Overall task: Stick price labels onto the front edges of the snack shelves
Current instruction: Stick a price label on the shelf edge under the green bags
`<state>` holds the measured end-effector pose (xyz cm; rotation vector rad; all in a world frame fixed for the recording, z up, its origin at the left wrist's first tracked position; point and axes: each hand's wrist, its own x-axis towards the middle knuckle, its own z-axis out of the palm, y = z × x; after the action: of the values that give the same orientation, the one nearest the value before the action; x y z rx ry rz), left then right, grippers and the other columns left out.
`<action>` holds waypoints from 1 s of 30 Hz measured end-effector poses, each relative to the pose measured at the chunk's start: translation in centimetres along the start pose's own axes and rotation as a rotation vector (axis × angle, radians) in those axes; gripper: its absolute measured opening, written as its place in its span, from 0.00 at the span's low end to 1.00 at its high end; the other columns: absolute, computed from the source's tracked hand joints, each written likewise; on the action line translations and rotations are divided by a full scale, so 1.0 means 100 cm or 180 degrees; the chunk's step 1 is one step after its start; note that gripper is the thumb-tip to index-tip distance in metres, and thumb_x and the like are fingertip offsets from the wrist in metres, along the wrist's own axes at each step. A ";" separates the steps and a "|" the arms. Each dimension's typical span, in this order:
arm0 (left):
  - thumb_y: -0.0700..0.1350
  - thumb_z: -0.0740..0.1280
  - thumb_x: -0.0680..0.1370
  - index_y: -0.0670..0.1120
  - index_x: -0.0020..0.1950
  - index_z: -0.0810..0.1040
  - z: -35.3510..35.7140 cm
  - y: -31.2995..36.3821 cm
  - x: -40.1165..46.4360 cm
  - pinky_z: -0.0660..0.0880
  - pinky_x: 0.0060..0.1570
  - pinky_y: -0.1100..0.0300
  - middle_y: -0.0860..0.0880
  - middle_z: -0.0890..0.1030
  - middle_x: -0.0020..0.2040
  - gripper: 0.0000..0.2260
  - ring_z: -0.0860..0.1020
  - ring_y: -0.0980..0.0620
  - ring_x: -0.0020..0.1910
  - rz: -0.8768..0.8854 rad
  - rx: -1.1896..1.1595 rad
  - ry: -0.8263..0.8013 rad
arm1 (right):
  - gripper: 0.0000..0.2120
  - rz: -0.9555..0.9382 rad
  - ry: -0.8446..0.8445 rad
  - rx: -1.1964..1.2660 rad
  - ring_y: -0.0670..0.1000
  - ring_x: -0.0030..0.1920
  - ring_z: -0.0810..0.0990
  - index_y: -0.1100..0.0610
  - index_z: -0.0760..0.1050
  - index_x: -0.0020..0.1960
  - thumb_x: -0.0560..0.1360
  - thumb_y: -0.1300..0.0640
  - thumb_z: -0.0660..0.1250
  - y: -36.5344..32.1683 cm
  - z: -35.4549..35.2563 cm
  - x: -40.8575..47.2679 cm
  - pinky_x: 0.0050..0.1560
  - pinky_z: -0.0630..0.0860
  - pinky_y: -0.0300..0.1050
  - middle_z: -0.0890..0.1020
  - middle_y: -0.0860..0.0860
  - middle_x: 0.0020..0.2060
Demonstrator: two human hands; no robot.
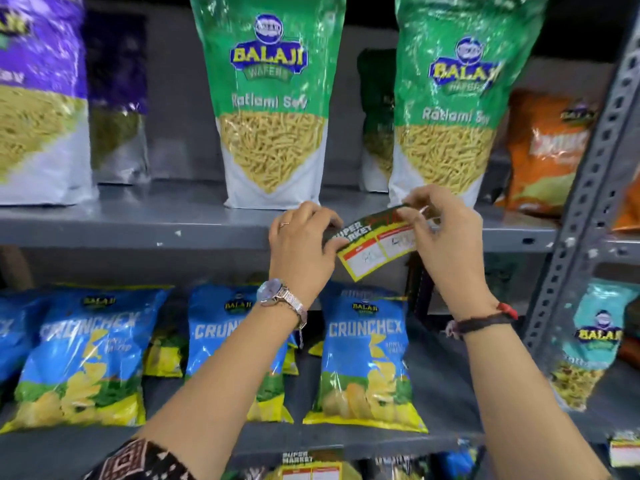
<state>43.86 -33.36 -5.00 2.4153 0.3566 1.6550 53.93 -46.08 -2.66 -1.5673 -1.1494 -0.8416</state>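
A yellow, red and dark green price label [375, 245] reading "SUPER MARKET" is held tilted in front of the grey front edge of the upper shelf [138, 233]. My left hand [301, 247] pinches its left end. My right hand [446, 237] grips its upper right corner with thumb and fingers. The label hangs just below two green Ratlami Sev bags [273, 109] [453, 109] standing on that shelf. Part of the label's right side is hidden by my right fingers.
Blue Crunchex bags [363, 358] lie on the lower shelf. Its front edge carries a stuck label [310, 467], and another label [623, 452] shows at the right. A perforated grey upright [585, 202] rises at the right. Purple bags [38, 98] and orange bags [543, 150] flank the green ones.
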 end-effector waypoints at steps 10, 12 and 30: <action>0.39 0.69 0.69 0.42 0.38 0.80 -0.003 0.003 -0.014 0.70 0.41 0.47 0.45 0.77 0.33 0.01 0.73 0.49 0.33 0.0275 -0.0702 0.0053 | 0.17 0.0633 0.0219 0.1040 0.42 0.34 0.75 0.44 0.71 0.37 0.71 0.66 0.68 0.011 -0.019 -0.043 0.38 0.71 0.34 0.77 0.44 0.32; 0.34 0.72 0.68 0.40 0.39 0.80 -0.004 0.002 -0.019 0.74 0.38 0.43 0.45 0.77 0.33 0.03 0.75 0.46 0.32 0.0119 -0.0717 0.0025 | 0.17 0.1184 0.0051 0.1201 0.48 0.33 0.76 0.45 0.70 0.38 0.70 0.67 0.69 0.019 -0.010 -0.043 0.38 0.73 0.42 0.77 0.47 0.31; 0.36 0.74 0.67 0.43 0.33 0.76 0.002 0.009 -0.011 0.52 0.32 0.58 0.46 0.80 0.31 0.08 0.73 0.45 0.34 -0.0118 -0.0081 0.0277 | 0.10 0.1443 0.0417 0.0679 0.37 0.26 0.73 0.52 0.74 0.33 0.69 0.62 0.71 0.027 0.010 -0.030 0.29 0.70 0.23 0.77 0.44 0.27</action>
<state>43.73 -34.53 -5.81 2.3095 0.3886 1.7418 55.54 -46.17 -6.52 -1.4897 -0.7215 -0.4931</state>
